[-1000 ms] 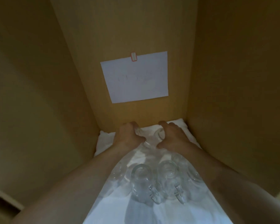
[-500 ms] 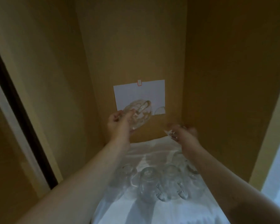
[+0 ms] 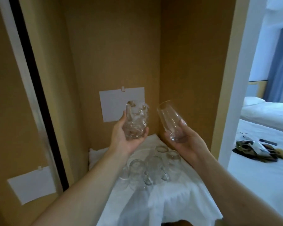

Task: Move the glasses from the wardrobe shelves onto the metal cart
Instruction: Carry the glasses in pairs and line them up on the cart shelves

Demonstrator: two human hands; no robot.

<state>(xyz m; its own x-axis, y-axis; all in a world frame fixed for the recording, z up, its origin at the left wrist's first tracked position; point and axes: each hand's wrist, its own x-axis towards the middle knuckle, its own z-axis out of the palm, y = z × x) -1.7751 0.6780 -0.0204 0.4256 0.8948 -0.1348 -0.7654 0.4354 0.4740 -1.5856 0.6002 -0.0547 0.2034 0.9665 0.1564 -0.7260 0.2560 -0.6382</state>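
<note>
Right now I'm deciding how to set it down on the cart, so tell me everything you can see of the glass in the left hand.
The handled glass mug is clear, with a faceted or patterned body and a thick loop handle at its upper left. It is held tilted above the white cloth on the shelf. The left hand cups it from below, fingers curled round its lower end. Nothing else touches it.

Handled mug (image 3: 136, 123): clear, cut-pattern glass. Tumbler (image 3: 171, 121): clear, plain. Shelf cloth (image 3: 162, 198): white. Wardrobe panels (image 3: 114, 51): tan-brown. Paper sheet (image 3: 114, 103) on the back panel: white. Door frame strip (image 3: 34, 88): black. Bed (image 3: 265, 168): white. Curtain (image 3: 281, 66): blue.
</note>
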